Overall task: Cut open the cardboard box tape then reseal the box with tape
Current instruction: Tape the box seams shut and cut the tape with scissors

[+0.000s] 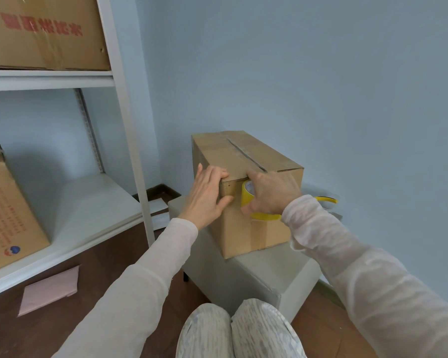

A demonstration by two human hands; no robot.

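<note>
- Knees point(238, 332) in patterned trousers fill the lower edge. What stands just beyond them?
- Grey padded stool point(259, 275), carrying the cardboard box point(243, 228) at working height. Its flaps lie shut, with a dark slit along the top seam.
- Why is the left hand point(207, 195) spread over the near top corner?
- Fingers lie flat on the lid, thumb on the front face: a released, pressing hold, judged to steady the box and keep the flaps down.
- And the right hand point(272, 195)?
- Fingers curl round a yellow tape roll point(247, 196), held against the front face just below the seam's near end. That looks like the starting point for a strip over the top. No fresh tape shows on the seam.
- The yellow object point(326, 199) behind the right sleeve?
- Mostly hidden; possibly a cutter, but it cannot be told.
- Surroundings?
- Pale blue wall point(321, 73), dark wooden floor point(109, 264) with a pink envelope point(49, 290), and a white shelf unit point(88, 202) at left holding printed cartons point(36, 34).
</note>
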